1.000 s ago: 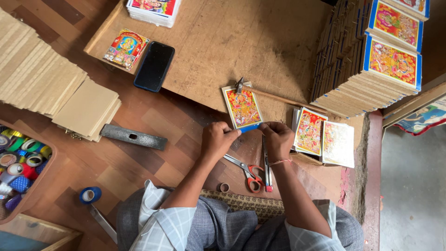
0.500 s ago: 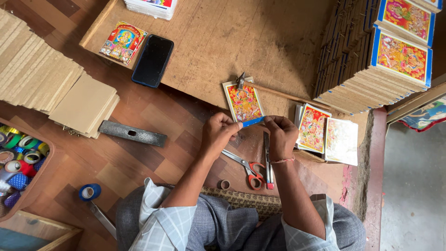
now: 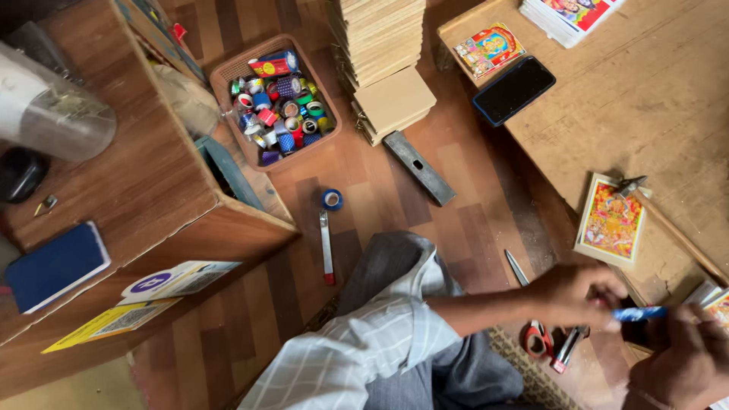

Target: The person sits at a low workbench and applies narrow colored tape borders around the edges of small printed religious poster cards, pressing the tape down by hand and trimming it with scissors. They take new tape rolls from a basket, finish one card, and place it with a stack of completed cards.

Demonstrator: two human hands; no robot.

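My left hand [image 3: 573,294] pinches one end of a short blue tape strip [image 3: 639,312] at the lower right. My right hand [image 3: 678,363], blurred at the frame corner, has curled fingers at the strip's other end. The strip is stretched level between both hands. Just beyond them, a small framed colourful picture [image 3: 611,222] lies on a low wooden board [image 3: 653,99], with a hammer [image 3: 662,220] resting beside it. Red-handled scissors [image 3: 534,334] and a red and black cutter [image 3: 566,351] lie under my left hand.
A brown basket [image 3: 228,76] of several tape rolls stands on the floor beside stacked boards [image 3: 383,45]. A blue tape roll [image 3: 331,200], a white knife [image 3: 326,247] and a metal bar [image 3: 418,168] lie nearby. A phone [image 3: 514,89] lies on the board. A wooden cabinet [image 3: 137,175] fills the left.
The view has swung left, so the cabinet and basket now show. My hands have come off the picture's edge and now hold a blue strip between them.
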